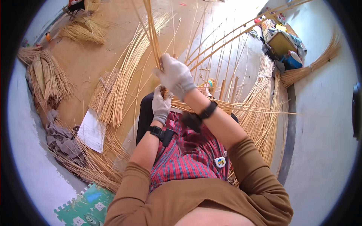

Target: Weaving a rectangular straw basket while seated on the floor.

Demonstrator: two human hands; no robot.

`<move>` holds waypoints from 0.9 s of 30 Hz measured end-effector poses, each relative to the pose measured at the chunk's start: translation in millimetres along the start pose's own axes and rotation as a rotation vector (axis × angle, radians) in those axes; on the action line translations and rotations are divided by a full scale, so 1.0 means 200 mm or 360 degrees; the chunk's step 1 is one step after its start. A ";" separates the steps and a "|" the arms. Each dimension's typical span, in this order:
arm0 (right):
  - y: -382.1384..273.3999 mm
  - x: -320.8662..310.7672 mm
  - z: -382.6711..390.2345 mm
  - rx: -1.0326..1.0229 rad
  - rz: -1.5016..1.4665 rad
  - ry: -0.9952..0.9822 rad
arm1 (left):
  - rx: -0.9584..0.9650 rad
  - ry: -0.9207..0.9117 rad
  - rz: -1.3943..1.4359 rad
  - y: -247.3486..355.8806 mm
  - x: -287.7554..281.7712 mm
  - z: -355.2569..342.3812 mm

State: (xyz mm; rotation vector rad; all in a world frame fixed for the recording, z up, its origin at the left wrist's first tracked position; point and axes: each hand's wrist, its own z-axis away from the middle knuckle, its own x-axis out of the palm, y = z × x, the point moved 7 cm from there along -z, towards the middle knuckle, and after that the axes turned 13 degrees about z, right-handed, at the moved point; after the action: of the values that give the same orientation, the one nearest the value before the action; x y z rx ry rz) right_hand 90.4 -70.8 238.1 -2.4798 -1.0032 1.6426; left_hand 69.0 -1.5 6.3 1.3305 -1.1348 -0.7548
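Note:
A piece of wicker weaving (pixel 222 105) rests across my lap, with several upright stakes (pixel 222 88) and long thin rods rising from it. My right hand (pixel 175 75), in a white work glove, is closed around a bunch of long wicker rods (pixel 152 32) that point up and away. Just below it, my left hand (pixel 161 103), gloved too, grips the left end of the weaving; its fingertips are partly hidden. Loose rod ends stick out to the right past my right wrist. A red checked apron (pixel 184 162) covers my lap.
Long wicker rods (pixel 128 75) lie on the floor at left beside a woven mat (pixel 103 88) and a white paper sheet (pixel 91 130). Bundles (pixel 49 77) lean along the left wall; more rods (pixel 260 109) lie at right. A cluttered box (pixel 281 45) stands far right.

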 end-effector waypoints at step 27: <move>0.37 0.45 -0.01 0.0555 0.0664 -0.0288 | 0.0195 0.0172 0.0427 0.00 0.05 -0.09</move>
State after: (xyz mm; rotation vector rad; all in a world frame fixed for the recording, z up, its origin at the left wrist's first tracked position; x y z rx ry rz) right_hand 151.9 -83.4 138.9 -2.4383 -0.1701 1.9706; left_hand 89.2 -3.9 9.6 1.2711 -1.2572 -0.4185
